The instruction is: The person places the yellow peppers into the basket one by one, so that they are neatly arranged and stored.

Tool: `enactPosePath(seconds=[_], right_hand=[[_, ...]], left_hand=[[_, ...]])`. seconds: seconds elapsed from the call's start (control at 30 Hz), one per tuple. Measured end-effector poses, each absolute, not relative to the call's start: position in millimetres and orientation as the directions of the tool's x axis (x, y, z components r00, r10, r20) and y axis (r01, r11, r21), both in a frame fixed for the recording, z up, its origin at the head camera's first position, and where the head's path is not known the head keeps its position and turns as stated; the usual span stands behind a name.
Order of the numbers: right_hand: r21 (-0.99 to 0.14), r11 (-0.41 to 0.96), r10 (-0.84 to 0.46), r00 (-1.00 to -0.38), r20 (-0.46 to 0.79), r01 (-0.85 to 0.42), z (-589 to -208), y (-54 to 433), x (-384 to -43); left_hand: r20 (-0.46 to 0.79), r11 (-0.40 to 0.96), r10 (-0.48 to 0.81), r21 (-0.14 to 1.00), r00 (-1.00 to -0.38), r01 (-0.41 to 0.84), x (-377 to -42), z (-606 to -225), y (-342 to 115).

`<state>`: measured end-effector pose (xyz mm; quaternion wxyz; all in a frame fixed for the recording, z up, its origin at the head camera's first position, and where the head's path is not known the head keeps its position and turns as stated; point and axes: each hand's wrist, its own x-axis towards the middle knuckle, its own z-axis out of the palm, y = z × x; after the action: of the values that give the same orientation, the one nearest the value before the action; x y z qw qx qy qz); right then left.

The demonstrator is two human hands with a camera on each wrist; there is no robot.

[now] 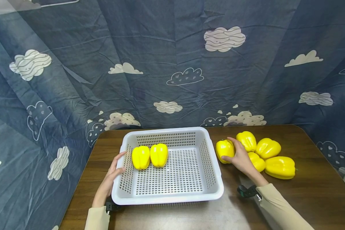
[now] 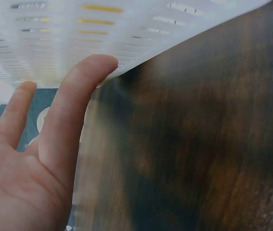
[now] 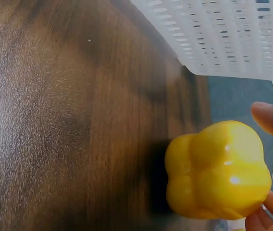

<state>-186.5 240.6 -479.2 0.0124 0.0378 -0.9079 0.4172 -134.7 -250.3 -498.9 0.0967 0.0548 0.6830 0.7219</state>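
Head view: your left hand (image 1: 110, 178) rests at the left side of the white basket (image 1: 168, 200), its fingers extended and spread apart, touching the wall and rim. Inside the basket, 2 yellow peppers (image 1: 159, 155) stand side by side near its left end, their lower parts toward the perforated floor.

Your right hand (image 1: 241, 158) is around the single pepper (image 1: 222, 150) on the table (image 1: 230, 207), just beside the basket's right wall. Its fingers and thumb are spread; in the right wrist view the thumb stands apart from that pepper, while the other fingers are close against its far side. You cannot tell there how firmly they touch.

Right of that hand, 4 loose peppers (image 1: 266, 150) lie bunched on the brown wood. A dark strap (image 1: 247, 191) circles your right wrist, below a beige sleeve (image 1: 279, 204). Behind the table hangs a blue curtain (image 1: 184, 105) with white clouds.
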Motion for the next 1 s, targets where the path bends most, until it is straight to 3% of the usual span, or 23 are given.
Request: enactPosePath(seconds=[0.67,1.0], right_hand=[[-0.697,0.714,-0.032,-0.998,0.055,-0.061,-487,235,-196],[-0.754,0.654,-0.004,-0.997,0.078,-0.062,-471,238,-190]], left_hand=[[-0.059,-0.048,0.210,0.996,-0.976,-0.071,-135,-499,-249],[-0.039,-0.048,0.213,0.998,-0.976,-0.051,-134,-500,-250]])
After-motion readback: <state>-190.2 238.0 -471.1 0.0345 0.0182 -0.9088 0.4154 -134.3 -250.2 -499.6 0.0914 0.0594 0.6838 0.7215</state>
